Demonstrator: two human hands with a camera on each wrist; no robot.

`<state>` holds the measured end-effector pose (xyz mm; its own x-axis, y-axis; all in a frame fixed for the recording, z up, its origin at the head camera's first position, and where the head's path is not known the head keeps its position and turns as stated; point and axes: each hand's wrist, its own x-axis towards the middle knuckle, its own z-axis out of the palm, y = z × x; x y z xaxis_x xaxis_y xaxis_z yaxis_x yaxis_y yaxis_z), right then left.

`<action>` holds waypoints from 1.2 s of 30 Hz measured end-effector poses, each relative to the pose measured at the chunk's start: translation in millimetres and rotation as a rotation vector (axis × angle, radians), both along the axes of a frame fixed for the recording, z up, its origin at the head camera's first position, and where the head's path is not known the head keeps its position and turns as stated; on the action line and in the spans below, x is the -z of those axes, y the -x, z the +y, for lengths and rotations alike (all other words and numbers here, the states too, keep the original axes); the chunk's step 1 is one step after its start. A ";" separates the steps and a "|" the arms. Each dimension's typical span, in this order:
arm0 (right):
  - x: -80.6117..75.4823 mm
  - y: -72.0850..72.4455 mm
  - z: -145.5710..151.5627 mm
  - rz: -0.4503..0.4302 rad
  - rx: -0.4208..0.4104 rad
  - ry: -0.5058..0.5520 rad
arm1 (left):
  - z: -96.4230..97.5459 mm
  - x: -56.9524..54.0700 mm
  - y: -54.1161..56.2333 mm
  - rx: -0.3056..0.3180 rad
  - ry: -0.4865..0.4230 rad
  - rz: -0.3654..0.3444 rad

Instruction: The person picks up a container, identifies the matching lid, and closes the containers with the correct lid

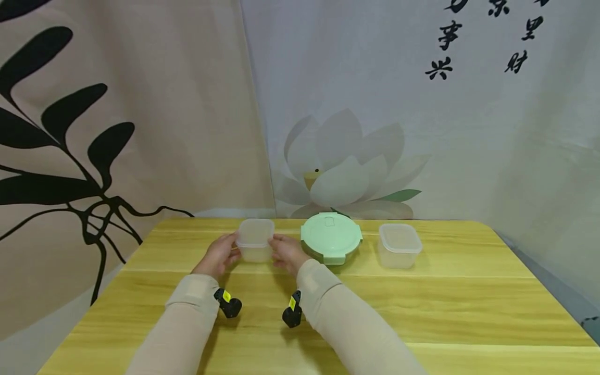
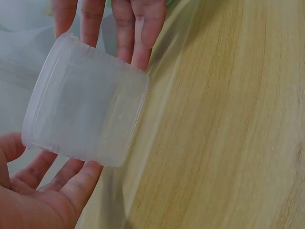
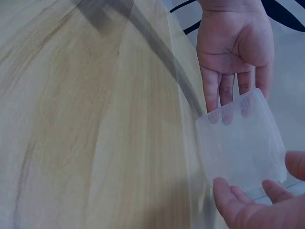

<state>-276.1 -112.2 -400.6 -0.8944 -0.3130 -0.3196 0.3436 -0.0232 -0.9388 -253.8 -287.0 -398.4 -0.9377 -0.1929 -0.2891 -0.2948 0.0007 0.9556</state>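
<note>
A clear square plastic container (image 1: 254,253) with a frosted lid (image 1: 256,232) is between my two hands, left of centre in the head view. My left hand (image 1: 219,255) touches its left side, the fingertips against the wall and the thumb by the lid's rim. On the opposite side, my right hand (image 1: 288,252) touches the container with fairly straight fingers, its thumb at the lid. Both wrist views show this container (image 2: 90,102) tilted in the picture, with fingers on two opposite walls. Whether its base rests on the table is unclear.
A round container with a mint-green clip lid (image 1: 331,234) stands just right of my right hand. Farther right is a second square clear container (image 1: 400,247). The wooden table (image 1: 450,307) ends at a printed cloth backdrop (image 1: 187,104).
</note>
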 end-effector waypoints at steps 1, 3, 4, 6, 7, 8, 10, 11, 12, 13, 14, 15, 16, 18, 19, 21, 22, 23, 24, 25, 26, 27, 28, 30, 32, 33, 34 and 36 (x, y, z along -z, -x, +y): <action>0.3 0.2 -0.3 -0.005 0.005 0.003 | 0.2 0.3 0.1 -0.005 -0.003 0.000; 0.8 0.4 -0.6 -0.005 0.008 -0.001 | 0.6 1.2 0.8 -0.013 -0.007 0.002; 0.9 0.6 -0.7 -0.005 0.008 -0.003 | 0.9 1.5 1.1 -0.017 -0.010 0.002; 0.9 0.7 -0.7 -0.010 0.009 0.001 | 1.8 2.0 1.8 -0.019 -0.013 0.001; 0.9 0.5 -0.8 -0.010 0.009 0.002 | 2.1 2.2 1.9 -0.019 -0.012 0.002; 1.0 0.3 -0.9 -0.006 0.006 0.000 | 2.6 2.3 1.8 -0.018 -0.012 0.003; 1.1 -0.1 -1.2 -0.005 0.004 0.001 | 3.2 2.4 1.9 -0.019 -0.015 0.004; 1.1 -0.5 -1.4 -0.003 0.005 0.000 | 3.4 2.4 1.9 -0.019 -0.013 0.002; 1.2 -0.9 -1.6 0.000 0.004 -0.003 | 3.5 2.4 1.9 -0.022 -0.015 0.001; 1.3 -1.2 -1.7 0.004 0.003 -0.007 | 3.5 2.5 1.8 -0.027 -0.017 0.000; 1.5 -1.4 -1.9 0.008 0.002 -0.011 | 3.5 2.7 1.8 -0.031 -0.018 -0.003; 1.4 -1.9 -2.0 0.008 0.002 -0.013 | 3.5 2.8 1.6 -0.034 -0.018 -0.003; 1.5 -2.3 -2.4 0.007 0.002 -0.014 | 3.6 2.8 1.3 -0.037 -0.020 -0.003; 1.1 -3.2 -2.5 -0.004 0.003 -0.011 | 3.9 2.8 0.4 -0.033 -0.023 0.001; 0.8 -3.5 -2.4 -0.008 0.003 -0.010 | 4.1 2.7 0.0 -0.031 -0.022 0.002; 0.6 -4.1 -2.4 -0.018 0.006 -0.007 | 4.5 2.3 -0.8 -0.023 -0.023 0.006; 0.2 -5.0 -1.8 -0.020 0.007 -0.008 | 4.8 2.3 -1.3 -0.019 -0.020 0.005; -0.2 -6.0 -0.9 -0.021 0.007 -0.012 | 5.0 2.3 -2.0 -0.014 -0.020 0.003; -0.4 -6.9 -0.3 -0.015 0.005 -0.018 | 5.0 2.2 -2.4 -0.011 -0.016 -0.002; -0.6 -7.8 0.3 -0.008 0.002 -0.028 | 4.9 2.1 -3.2 -0.007 -0.008 -0.007; -0.9 -9.0 1.1 0.001 0.000 -0.038 | 4.3 2.2 -3.9 -0.001 0.002 -0.012; -1.5 -10.5 1.8 0.008 -0.004 -0.049 | 3.6 2.2 -4.6 0.000 0.010 -0.020; -2.0 -11.9 2.4 0.016 -0.006 -0.059 | 3.0 2.4 -4.9 -0.003 0.015 -0.025; -3.1 -15.4 3.8 0.034 -0.012 -0.076 | 1.6 2.0 -7.1 0.002 0.032 -0.034; -4.5 -19.3 5.3 0.051 -0.012 -0.087 | 0.5 1.2 -9.3 -0.003 0.041 -0.038; -5.2 -21.2 5.8 0.058 -0.010 -0.088 | 0.4 0.3 -10.7 -0.008 0.043 -0.037; -6.1 -23.2 6.6 0.068 -0.008 -0.093 | 0.1 -0.5 -12.3 -0.011 0.051 -0.036; -8.1 -27.8 8.3 0.086 -0.011 -0.105 | -0.9 -2.6 -16.3 -0.011 0.089 -0.038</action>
<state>-248.3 -103.8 -392.5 -0.9164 -0.2918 -0.2739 0.2619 0.0802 -0.9618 -237.6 -287.9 -395.8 -0.9239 -0.2301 -0.3058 -0.3315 0.0815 0.9399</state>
